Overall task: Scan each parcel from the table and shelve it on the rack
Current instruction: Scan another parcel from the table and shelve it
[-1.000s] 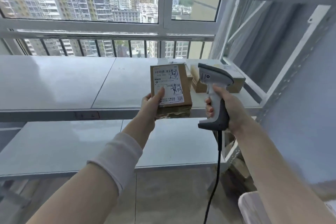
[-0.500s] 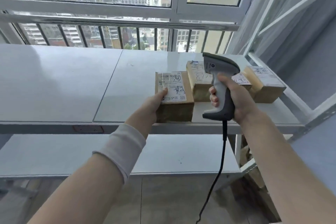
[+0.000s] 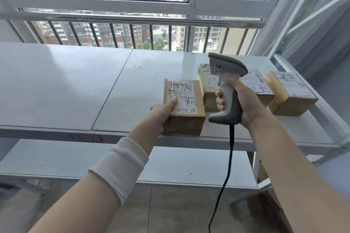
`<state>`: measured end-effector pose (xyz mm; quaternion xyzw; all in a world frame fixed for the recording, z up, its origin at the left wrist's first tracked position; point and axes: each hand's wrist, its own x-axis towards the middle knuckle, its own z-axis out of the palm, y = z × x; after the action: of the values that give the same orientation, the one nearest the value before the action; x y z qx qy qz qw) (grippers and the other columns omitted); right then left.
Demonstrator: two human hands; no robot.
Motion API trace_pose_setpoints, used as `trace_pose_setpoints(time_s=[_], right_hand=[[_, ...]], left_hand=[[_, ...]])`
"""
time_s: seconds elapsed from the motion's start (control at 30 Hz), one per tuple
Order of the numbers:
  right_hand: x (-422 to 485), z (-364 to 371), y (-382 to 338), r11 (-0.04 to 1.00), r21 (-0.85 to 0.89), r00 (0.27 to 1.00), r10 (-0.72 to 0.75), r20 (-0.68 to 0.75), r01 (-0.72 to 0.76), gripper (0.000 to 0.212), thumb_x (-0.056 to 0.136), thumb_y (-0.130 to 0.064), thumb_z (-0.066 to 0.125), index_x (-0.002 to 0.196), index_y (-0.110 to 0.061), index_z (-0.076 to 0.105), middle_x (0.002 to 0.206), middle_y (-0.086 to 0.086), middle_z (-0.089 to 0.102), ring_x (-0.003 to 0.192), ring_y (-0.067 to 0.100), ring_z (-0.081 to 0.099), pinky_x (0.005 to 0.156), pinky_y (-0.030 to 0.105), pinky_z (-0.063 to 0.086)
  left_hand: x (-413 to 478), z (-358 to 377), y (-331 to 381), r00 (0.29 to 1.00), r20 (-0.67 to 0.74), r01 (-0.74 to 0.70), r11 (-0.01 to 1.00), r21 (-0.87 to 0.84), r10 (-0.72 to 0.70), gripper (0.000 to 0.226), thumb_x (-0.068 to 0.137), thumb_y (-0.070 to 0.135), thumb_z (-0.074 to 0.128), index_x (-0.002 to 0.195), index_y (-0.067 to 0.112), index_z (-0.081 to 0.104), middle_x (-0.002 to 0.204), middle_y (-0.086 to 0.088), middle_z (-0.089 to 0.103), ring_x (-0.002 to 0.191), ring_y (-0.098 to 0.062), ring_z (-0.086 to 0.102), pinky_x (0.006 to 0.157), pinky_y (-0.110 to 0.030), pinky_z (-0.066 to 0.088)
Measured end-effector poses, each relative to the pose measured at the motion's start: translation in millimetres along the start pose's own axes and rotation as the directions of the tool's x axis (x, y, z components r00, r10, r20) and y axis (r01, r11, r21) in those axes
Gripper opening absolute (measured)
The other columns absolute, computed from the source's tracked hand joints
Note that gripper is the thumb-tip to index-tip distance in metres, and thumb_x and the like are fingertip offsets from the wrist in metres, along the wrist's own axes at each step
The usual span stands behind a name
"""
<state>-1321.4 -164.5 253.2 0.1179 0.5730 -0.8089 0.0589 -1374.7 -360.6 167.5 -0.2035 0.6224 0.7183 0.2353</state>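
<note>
We see the left hand (image 3: 162,114) gripping the near left corner of a brown parcel (image 3: 186,119). Its thumb lies flat on the white shipping label (image 3: 182,96), and the other fingers are hidden against the box's side, so we cannot tell how they lie. The parcel sits flat on the rack's upper shelf (image 3: 66,85), close to its front edge, label facing up. Just to its right, the right hand (image 3: 246,104) holds a grey scanner (image 3: 226,73) upright, its fingers (image 3: 220,101) wrapped round the handle; the head points away from us, and a black cable (image 3: 230,159) hangs from the base. Behind the scanner we make out a second parcel (image 3: 207,91), partly hidden, and further right a third parcel (image 3: 291,100), both on the same shelf. A white cuff (image 3: 121,166) circles the left forearm. Below lies the lower shelf (image 3: 189,166), and behind the rack a barred window (image 3: 132,34).
</note>
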Motion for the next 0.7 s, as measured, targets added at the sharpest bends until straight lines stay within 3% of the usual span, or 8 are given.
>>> trace_pose_setpoints(time_s=[0.07, 0.13, 0.2, 0.27, 0.33, 0.4, 0.5, 0.7], right_hand=[[3, -1, -1, 1.000, 0.000, 1.000, -0.002, 0.004, 0.002, 0.024, 0.094, -0.034, 0.053, 0.085, -0.011, 0.051, 0.057, 0.001, 0.054, 0.043, 0.012, 0.046, 0.042, 0.020, 0.041], [4, -2, 0, 1.000, 0.002, 1.000, -0.005, 0.010, 0.005, 0.023, 0.094, -0.033, 0.053, 0.085, -0.012, 0.051, 0.057, 0.001, 0.054, 0.044, 0.012, 0.046, 0.042, 0.020, 0.041], [7, -4, 1, 1.000, 0.004, 1.000, -0.006, 0.016, 0.006, 0.022, 0.094, -0.032, 0.053, 0.085, -0.013, 0.051, 0.056, 0.001, 0.054, 0.044, 0.012, 0.046, 0.042, 0.019, 0.041], [9, -4, 2, 1.000, 0.005, 1.000, 0.001, 0.025, -0.001, 0.021, 0.094, -0.032, 0.053, 0.086, -0.012, 0.050, 0.056, 0.001, 0.054, 0.043, 0.012, 0.046, 0.042, 0.019, 0.041], [11, -4, 2, 1.000, -0.002, 1.000, 0.005, 0.030, -0.005, 0.021, 0.094, -0.031, 0.053, 0.085, -0.012, 0.051, 0.056, 0.001, 0.054, 0.043, 0.012, 0.046, 0.041, 0.019, 0.041], [14, -3, 2, 1.000, -0.009, 0.999, 0.011, 0.033, -0.011, 0.022, 0.094, -0.031, 0.053, 0.083, -0.011, 0.051, 0.057, 0.002, 0.054, 0.043, 0.012, 0.046, 0.041, 0.020, 0.041], [17, -4, 1, 1.000, -0.022, 0.999, 0.008, 0.040, -0.007, 0.023, 0.094, -0.031, 0.052, 0.082, -0.012, 0.052, 0.057, 0.002, 0.054, 0.044, 0.012, 0.046, 0.041, 0.020, 0.041], [28, -6, 1, 0.999, -0.040, 1.000, 0.004, 0.029, -0.003, 0.025, 0.094, -0.032, 0.053, 0.082, -0.011, 0.053, 0.060, 0.004, 0.053, 0.044, 0.014, 0.045, 0.042, 0.021, 0.041]], left_hand=[[-14, 1, 1, 0.992, -0.106, -0.059, 0.988, 0.144, 0.075, 0.126, 0.042, 0.074, 0.071, 0.144, 0.016, 0.024, 0.137, -0.008, 0.045, 0.122, -0.027, 0.050, 0.100, -0.044, 0.046], [-29, 0, -2, 0.957, -0.153, -0.187, 0.928, 0.322, 0.246, 0.115, 0.055, 0.075, 0.067, 0.147, 0.026, 0.017, 0.146, -0.010, 0.031, 0.135, -0.027, 0.033, 0.111, -0.047, 0.031], [-45, -3, -7, 0.857, -0.091, -0.424, 0.795, 0.433, 0.507, 0.097, 0.068, 0.060, 0.071, 0.146, 0.029, 0.022, 0.148, -0.008, 0.026, 0.139, -0.023, 0.026, 0.114, -0.048, 0.027], [-52, -7, -15, 0.744, 0.034, -0.578, 0.618, 0.534, 0.667, 0.092, 0.066, 0.046, 0.077, 0.144, 0.030, 0.030, 0.150, -0.006, 0.025, 0.142, -0.020, 0.023, 0.115, -0.043, 0.026], [-49, -9, -25, 0.708, 0.119, -0.603, 0.507, 0.616, 0.696, 0.094, 0.061, 0.037, 0.084, 0.142, 0.028, 0.035, 0.153, -0.008, 0.024, 0.143, -0.017, 0.020, 0.114, -0.028, 0.021], [-44, -8, -31, 0.687, 0.131, -0.606, 0.464, 0.646, 0.715, 0.094, 0.058, 0.033, 0.087, 0.139, 0.022, 0.041, 0.149, -0.010, 0.034, 0.141, -0.016, 0.025, 0.110, -0.021, 0.023], [-35, -6, -29, 0.671, 0.101, -0.609, 0.469, 0.640, 0.734, 0.092, 0.057, 0.029, 0.089, 0.136, 0.017, 0.044, 0.140, -0.006, 0.046, 0.134, -0.017, 0.038, 0.108, -0.021, 0.030], [-5, -10, -2, 0.683, 0.081, -0.602, 0.497, 0.625, 0.726, 0.092, 0.059, 0.025, 0.088, 0.138, 0.020, 0.042, 0.141, -0.001, 0.043, 0.128, -0.012, 0.040, 0.104, -0.017, 0.029]])
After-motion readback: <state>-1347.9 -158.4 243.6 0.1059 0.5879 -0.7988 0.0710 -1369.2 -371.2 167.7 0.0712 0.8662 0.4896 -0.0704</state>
